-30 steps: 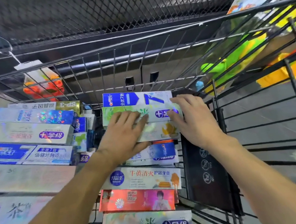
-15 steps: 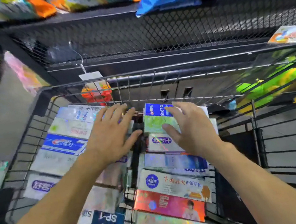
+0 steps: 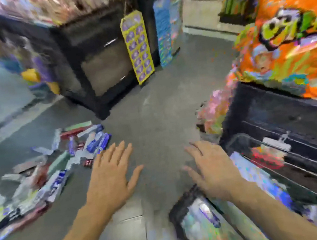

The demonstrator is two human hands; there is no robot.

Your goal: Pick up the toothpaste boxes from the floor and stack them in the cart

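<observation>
A loose pile of toothpaste boxes (image 3: 57,165) lies on the grey floor at the left, blurred by motion. The black wire cart (image 3: 285,173) is at the lower right, with toothpaste boxes (image 3: 205,221) stacked inside it. My left hand (image 3: 110,178) hovers over the floor just right of the pile, fingers spread and straight, holding nothing. My right hand (image 3: 212,169) hovers at the cart's left corner, fingers relaxed and empty.
A black shelf unit (image 3: 100,67) stands ahead with a yellow hanging card (image 3: 138,46) and a blue one (image 3: 164,30). Orange snack bags (image 3: 289,38) fill a shelf at the right above the cart. Bare grey floor (image 3: 159,119) lies between the shelves.
My view has swung left, away from the cart and toward the floor pile. Both hands have left the stacked boxes in the cart and now hover empty over the floor.
</observation>
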